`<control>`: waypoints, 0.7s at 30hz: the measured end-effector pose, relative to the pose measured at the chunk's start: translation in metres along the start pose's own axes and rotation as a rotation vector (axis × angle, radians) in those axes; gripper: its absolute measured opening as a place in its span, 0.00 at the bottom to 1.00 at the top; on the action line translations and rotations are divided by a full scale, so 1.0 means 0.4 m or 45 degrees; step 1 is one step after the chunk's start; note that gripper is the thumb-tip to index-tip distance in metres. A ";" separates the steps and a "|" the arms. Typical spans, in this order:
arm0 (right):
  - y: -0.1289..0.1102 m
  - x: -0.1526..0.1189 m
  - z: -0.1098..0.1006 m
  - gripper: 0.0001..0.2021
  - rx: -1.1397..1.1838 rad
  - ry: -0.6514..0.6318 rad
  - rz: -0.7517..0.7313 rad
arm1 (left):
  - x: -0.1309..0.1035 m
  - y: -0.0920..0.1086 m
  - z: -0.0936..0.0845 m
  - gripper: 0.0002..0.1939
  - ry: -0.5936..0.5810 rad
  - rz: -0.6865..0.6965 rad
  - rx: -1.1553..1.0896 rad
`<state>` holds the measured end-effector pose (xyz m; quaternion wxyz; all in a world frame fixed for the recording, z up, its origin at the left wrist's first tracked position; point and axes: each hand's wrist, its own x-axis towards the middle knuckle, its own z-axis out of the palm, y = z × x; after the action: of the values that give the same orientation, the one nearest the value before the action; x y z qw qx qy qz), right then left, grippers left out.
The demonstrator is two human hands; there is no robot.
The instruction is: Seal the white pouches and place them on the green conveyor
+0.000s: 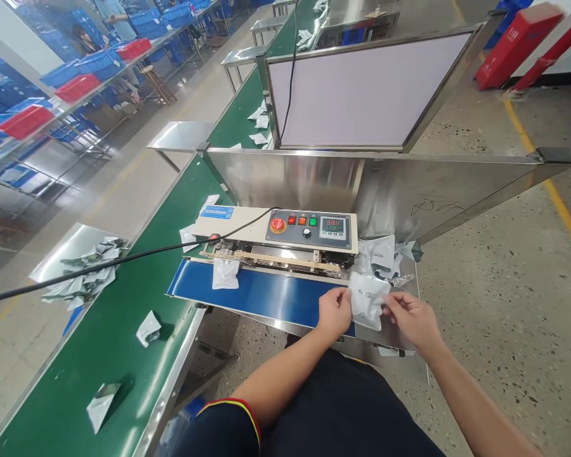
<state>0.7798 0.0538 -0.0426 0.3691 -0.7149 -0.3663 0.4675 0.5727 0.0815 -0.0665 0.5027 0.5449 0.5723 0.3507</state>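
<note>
Between my two hands is a white pouch [367, 301], held near the right end of a band sealing machine [247, 222]. My left hand [334, 314] pinches the pouch's left edge, over the machine's blue belt [276, 295]. On the opposite edge, the fingers of my right hand [415, 319] are closed. A second white pouch [225, 273] hangs at the sealing slot on the left part of the blue belt. Behind my hands, several more pouches [383, 252] lie in a loose pile. The machine's panel [309, 228] shows a lit display and coloured buttons.
A green conveyor [137, 266] runs diagonally on the left, carrying scattered pouches [148, 328]. More pouches [88, 273] are heaped on a metal side shelf. A black cable [124, 260] crosses above the conveyor. Metal partitions [285, 181] stand behind the machine. People work among blue bins far left.
</note>
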 end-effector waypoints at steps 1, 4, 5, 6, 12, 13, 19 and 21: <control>-0.001 0.008 0.004 0.27 -0.009 0.067 0.051 | 0.008 0.000 -0.004 0.18 0.016 -0.038 -0.004; -0.012 0.030 0.020 0.21 -0.057 0.152 0.188 | 0.031 -0.002 -0.016 0.18 0.069 -0.132 -0.005; -0.015 0.038 0.028 0.19 -0.063 0.147 0.219 | 0.038 -0.003 -0.021 0.18 0.096 -0.167 -0.005; -0.019 0.045 0.039 0.17 -0.062 0.140 0.244 | 0.044 -0.004 -0.026 0.19 0.118 -0.207 -0.008; -0.034 0.099 0.115 0.11 -0.087 0.083 0.261 | 0.068 -0.018 -0.070 0.23 0.193 -0.443 -0.064; -0.039 0.105 0.125 0.12 -0.081 0.059 0.250 | 0.070 -0.022 -0.079 0.23 0.209 -0.455 -0.075; -0.043 0.077 0.145 0.21 0.002 -0.048 0.218 | 0.031 -0.072 -0.138 0.17 0.312 -0.371 -0.198; -0.025 0.047 0.137 0.22 -0.077 -0.131 0.132 | 0.003 -0.099 -0.165 0.13 0.465 -0.355 -0.318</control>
<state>0.7322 0.0849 -0.0570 0.3035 -0.7187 -0.3612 0.5108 0.4991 0.0861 -0.0879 0.4979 0.3221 0.6754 0.4384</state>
